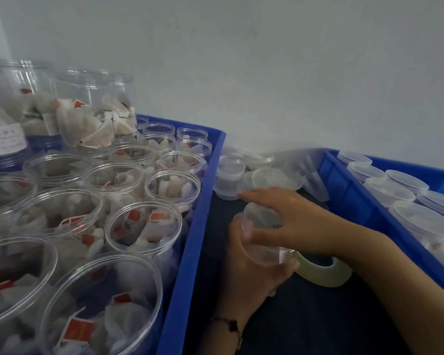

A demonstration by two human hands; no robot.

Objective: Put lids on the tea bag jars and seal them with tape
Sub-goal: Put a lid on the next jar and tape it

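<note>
Nearest, on the left, a blue crate (190, 252) holds open jars (142, 226) filled with tea bags (128, 316). Beside it, over the dark bench (331, 316), the left hand (249, 272), a bracelet (231, 326) at its wrist, grips a clear jar (263, 239) tilted on its side. The right hand (287, 213) curls over the jar's top end, where a lid may sit; blur hides it. A tape roll (323, 270) lies just behind the hands. Farther back, loose lids (272, 178) are heaped, and a second blue crate (349, 190) on the right holds lidded jars (420, 221).
</note>
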